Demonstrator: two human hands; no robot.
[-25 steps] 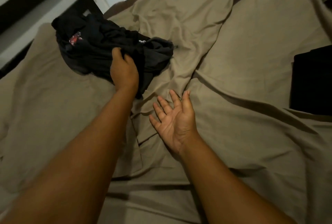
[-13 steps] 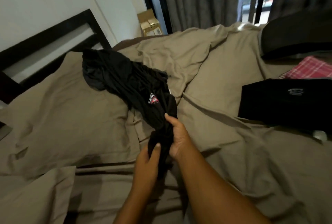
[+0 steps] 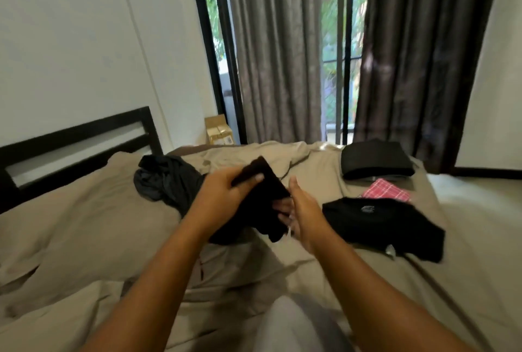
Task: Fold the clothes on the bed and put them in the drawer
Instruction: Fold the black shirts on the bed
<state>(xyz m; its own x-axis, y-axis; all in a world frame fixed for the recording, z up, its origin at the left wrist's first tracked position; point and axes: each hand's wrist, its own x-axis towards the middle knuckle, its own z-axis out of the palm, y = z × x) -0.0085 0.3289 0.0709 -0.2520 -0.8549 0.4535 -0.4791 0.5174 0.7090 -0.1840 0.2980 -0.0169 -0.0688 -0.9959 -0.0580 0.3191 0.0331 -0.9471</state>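
Observation:
A black garment (image 3: 261,204) is lifted above the bed (image 3: 93,224), its far end trailing back to a dark crumpled heap (image 3: 163,179) near the pillows. My left hand (image 3: 223,196) grips the garment's upper edge, thumb on top. My right hand (image 3: 300,210) holds the garment from the right side, fingers tucked under the cloth. On the right of the bed lie a black shirt with a small logo (image 3: 378,221), a red checked piece (image 3: 387,190) and a folded black stack (image 3: 377,159). No drawer is in sight.
The bed has rumpled tan sheets and a black headboard (image 3: 76,137) on the left. A cardboard box (image 3: 219,132) stands by the wall behind the bed. Dark curtains (image 3: 282,49) cover a glass door. Bare floor (image 3: 480,210) lies to the right of the bed.
Both hands have raised the black garment off the bed and pulled it toward me. My view has tilted up, so the curtains and the folded stack now show.

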